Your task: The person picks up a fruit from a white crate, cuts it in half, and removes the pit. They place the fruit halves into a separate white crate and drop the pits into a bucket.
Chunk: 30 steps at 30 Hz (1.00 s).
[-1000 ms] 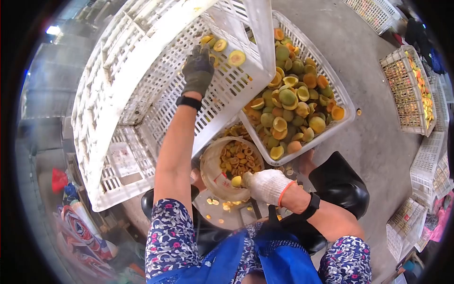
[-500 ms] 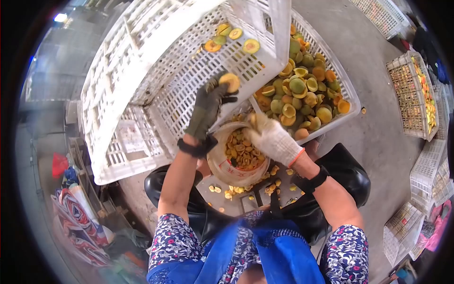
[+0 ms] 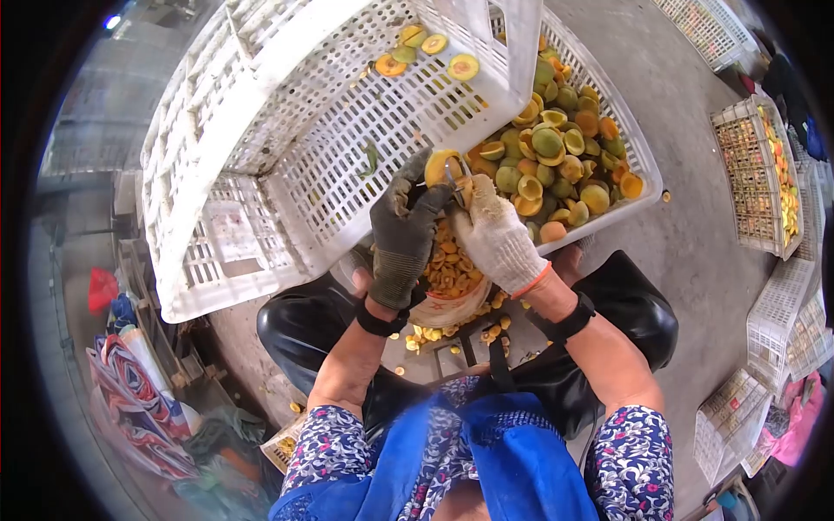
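A big white crate point(image 3: 287, 148) stood tipped on edge to the seated worker's left, open side turned inward, prob. so the few cut halves point(image 3: 426, 52) on its slatted wall lay w/in arm's reach. Beside it, touching, a second crate point(image 3: 608, 217) sat level on the concrete floor point(image 3: 695, 269), heaped w/ halved yellow-green and orange fruit point(image 3: 556, 165). It was close enough to the knees that, by the look of it, a finished piece needed only a short toss. More crates point(image 3: 751, 174) stood well apart along the right.

Btwn the worker's legs, directly under both hands, sat a cream tub point(image 3: 452, 311) full of pits point(image 3: 447, 269), placed, it seemed, to catch whatever dropped. Stray pits point(image 3: 486, 330) lay on the board just below it.

The left hand point(image 3: 401, 239), in a dark glove, was clenched round one yellow fruit point(image 3: 440, 165), held up over the tub's far rim, at the near edge of the heaped crate. The right hand point(image 3: 497, 239), in a white knit glove w/ an orange cuff, met it from the other side. Its fingers were curled tight on what looked like a small blade point(image 3: 458, 175) set against the fruit, though the tool was too small to be sure of. Both wrists angled inward, so fruit, blade and tub lined up.
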Each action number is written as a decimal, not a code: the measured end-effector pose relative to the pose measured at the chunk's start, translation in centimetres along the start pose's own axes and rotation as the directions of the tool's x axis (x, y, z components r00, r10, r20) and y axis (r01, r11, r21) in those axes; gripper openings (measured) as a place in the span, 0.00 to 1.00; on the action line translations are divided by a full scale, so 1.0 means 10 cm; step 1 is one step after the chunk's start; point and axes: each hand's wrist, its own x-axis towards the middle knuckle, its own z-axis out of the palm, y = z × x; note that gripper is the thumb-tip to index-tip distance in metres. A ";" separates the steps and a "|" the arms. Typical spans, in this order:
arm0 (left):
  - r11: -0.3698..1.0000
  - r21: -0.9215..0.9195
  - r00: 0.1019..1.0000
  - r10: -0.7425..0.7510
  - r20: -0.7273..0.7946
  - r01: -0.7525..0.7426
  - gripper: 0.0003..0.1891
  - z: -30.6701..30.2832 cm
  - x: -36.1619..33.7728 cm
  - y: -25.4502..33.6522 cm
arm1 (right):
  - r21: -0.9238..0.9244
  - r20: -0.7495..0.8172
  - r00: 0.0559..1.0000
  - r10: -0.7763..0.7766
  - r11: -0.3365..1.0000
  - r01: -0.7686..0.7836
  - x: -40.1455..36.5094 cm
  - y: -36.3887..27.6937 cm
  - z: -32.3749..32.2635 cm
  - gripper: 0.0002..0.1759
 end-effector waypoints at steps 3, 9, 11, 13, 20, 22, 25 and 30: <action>0.999 0.032 0.999 0.043 -0.025 -0.043 0.25 0.00 0.00 -0.25 | -0.245 0.138 0.966 -0.220 0.937 0.249 0.00 0.03 -0.11 0.09; 0.967 -0.251 0.998 0.055 0.030 -0.045 0.24 -0.04 -0.06 -0.21 | 0.114 -0.007 1.000 0.018 0.993 -0.017 -0.03 -0.09 -0.14 0.13; 0.903 -0.430 0.995 0.035 0.093 0.008 0.24 -0.12 -0.01 -0.18 | 0.155 0.019 1.000 0.001 0.988 -0.004 -0.04 0.03 -0.17 0.15; 0.972 -0.237 0.970 0.058 0.237 -0.001 0.24 -0.25 0.04 -0.15 | 0.264 0.124 0.987 0.102 0.956 -0.132 -0.02 0.10 -0.22 0.18; 0.780 -0.514 0.894 -0.129 0.429 0.358 0.20 -0.39 0.02 -0.03 | 0.199 0.163 0.985 -0.063 0.980 0.030 0.04 0.08 -0.33 0.16; 0.738 -0.579 0.900 -0.089 0.426 0.347 0.18 -0.37 0.04 -0.06 | 0.379 0.156 0.982 0.108 0.912 -0.160 0.02 0.04 -0.27 0.15; 0.714 -0.617 0.919 -0.096 0.381 0.331 0.19 -0.35 0.04 -0.11 | 0.366 0.132 0.990 0.051 0.925 -0.097 0.00 0.03 -0.23 0.13; 0.698 -0.638 0.919 -0.075 0.387 0.325 0.24 -0.32 0.03 -0.18 | 0.407 0.232 0.955 0.186 0.873 -0.269 0.02 -0.01 -0.25 0.15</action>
